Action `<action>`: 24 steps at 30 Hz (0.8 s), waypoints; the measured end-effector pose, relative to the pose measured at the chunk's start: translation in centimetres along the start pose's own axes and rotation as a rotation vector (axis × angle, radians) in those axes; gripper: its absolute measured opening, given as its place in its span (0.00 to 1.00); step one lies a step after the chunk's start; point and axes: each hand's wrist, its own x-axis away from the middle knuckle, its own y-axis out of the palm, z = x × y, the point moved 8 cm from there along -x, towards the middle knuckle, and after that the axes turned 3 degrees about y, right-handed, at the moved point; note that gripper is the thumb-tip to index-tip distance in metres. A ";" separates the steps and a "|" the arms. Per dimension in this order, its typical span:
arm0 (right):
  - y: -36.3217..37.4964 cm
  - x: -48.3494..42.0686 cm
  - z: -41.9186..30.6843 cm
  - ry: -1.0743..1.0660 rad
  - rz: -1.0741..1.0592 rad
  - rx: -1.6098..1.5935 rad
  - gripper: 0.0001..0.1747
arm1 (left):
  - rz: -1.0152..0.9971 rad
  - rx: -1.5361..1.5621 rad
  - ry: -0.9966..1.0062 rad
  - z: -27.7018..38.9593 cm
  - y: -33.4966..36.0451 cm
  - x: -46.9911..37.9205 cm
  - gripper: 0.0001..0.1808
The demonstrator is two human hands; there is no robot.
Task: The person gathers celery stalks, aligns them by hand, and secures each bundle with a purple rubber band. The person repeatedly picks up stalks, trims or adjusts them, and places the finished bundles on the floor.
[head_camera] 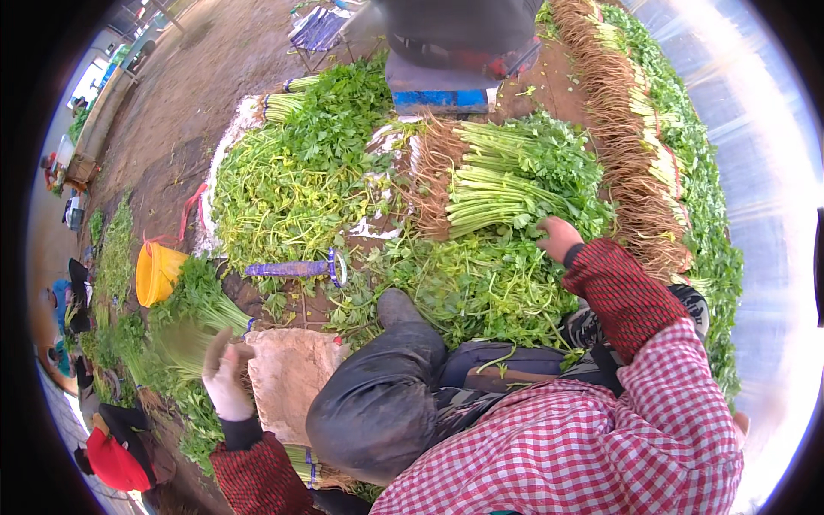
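Observation:
My right hand [559,237] reaches to the lower edge of a pile of celery with roots [502,196]; its fingers are bent near the leaves, and whether they grip a stalk cannot be told. My left hand [228,376] is raised, empty, fingers apart, beside a worn pale board [293,380]. Behind it lie celery bunches bound with blue tape [219,309]. A roll of blue tape on a purple-wrapped handle [296,268] lies between the loose trimmed leaves [277,193] and my knees. More loose stems and leaves [483,290] lie before my legs.
A yellow bucket [156,273] stands at the left. A long row of rooted celery [627,141] runs along the plastic sheeting [759,129] at right. A blue-edged stool or box [441,100] stands ahead. Several people work at far left, one in red [119,460].

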 end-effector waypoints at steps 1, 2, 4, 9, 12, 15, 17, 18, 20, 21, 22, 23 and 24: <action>0.3 -1.7 -1.0 -0.016 0.005 -0.022 0.27 | -0.088 -0.047 0.029 2.8 4.2 0.9 0.25; 1.0 -3.4 -2.1 -0.030 -0.007 0.025 0.29 | -0.216 -0.074 0.046 5.4 8.5 1.6 0.26; 3.1 -6.2 -4.6 -0.087 -0.033 0.105 0.32 | -0.327 -0.092 -0.030 7.4 15.9 2.1 0.28; 6.5 -9.9 -9.0 -0.256 0.011 0.145 0.35 | -0.814 -0.060 -0.362 -0.2 36.9 -1.2 0.29; 5.1 -11.4 -9.4 -0.312 0.153 0.057 0.34 | -0.803 -0.048 -0.598 -9.9 46.7 -1.8 0.30; 2.4 -13.8 -8.1 -0.340 0.211 -0.022 0.32 | -0.614 0.208 -0.762 -18.5 51.8 -1.4 0.31; 0.7 -16.1 -7.0 -0.342 0.198 -0.029 0.31 | -0.450 0.319 -0.878 -23.6 53.0 -0.8 0.28; -0.5 -16.8 -6.8 -0.368 0.270 -0.033 0.30 | -0.425 0.320 -0.948 -25.8 53.4 -0.3 0.27; -1.6 -18.9 -6.3 -0.342 0.272 -0.020 0.34 | -0.369 0.327 -1.086 -29.2 53.9 0.7 0.24; -2.1 -20.1 -6.3 -0.334 0.285 -0.011 0.37 | -0.364 0.344 -1.083 -30.2 54.2 0.6 0.22; -2.3 -21.3 -6.3 -0.309 0.275 0.054 0.41 | -0.358 0.359 -1.080 -30.8 54.4 0.6 0.21; -2.6 -22.5 -6.5 -0.284 0.267 0.119 0.45 | -0.354 0.372 -1.076 -31.3 54.7 0.3 0.19; -2.8 -23.7 -6.6 -0.257 0.259 0.182 0.49 | -0.338 0.369 -1.034 -31.4 54.8 -0.1 0.17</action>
